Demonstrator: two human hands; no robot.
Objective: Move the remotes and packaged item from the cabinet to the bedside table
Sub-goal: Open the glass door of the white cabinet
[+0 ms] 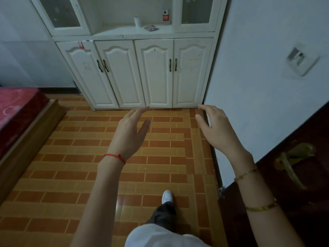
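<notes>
Approaching the cabinet (135,72), nothing picked up yet. Left hand (130,132) and right hand (216,129) both spread, empty, well short of it. Flat packaged item (151,28) lies on the open shelf; remotes not identifiable. Next: close in, reach to shelf.

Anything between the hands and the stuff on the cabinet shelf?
Nothing visible. Both hands, left and right, are empty and raised over bare floor. The cabinet shelf is open-fronted, and the flat packet and white cylinder lie uncovered there.
</notes>
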